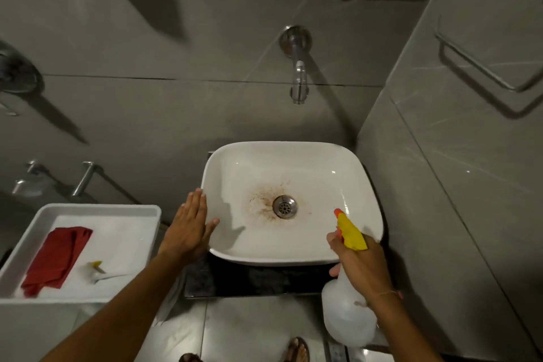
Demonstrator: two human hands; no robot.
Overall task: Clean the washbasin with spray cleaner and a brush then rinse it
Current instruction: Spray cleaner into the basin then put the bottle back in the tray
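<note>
A white square washbasin (317, 156) stands on a dark counter, with brown stains around its metal drain (284, 206). My left hand (189, 226) lies flat and open on the basin's left rim. My right hand (360, 264) grips a translucent spray bottle (346, 317) with a yellow head and orange nozzle (351, 232), held over the basin's front right corner and aimed toward the drain. A brush with a yellow and white head (98, 269) lies in a white tray at the left.
The white tray (26, 247) also holds a folded red cloth (57, 258). A chrome wall tap (298, 79) juts out above the basin. Grey tiled walls close in behind and on the right, with a towel rail (482, 67). My sandalled feet show below.
</note>
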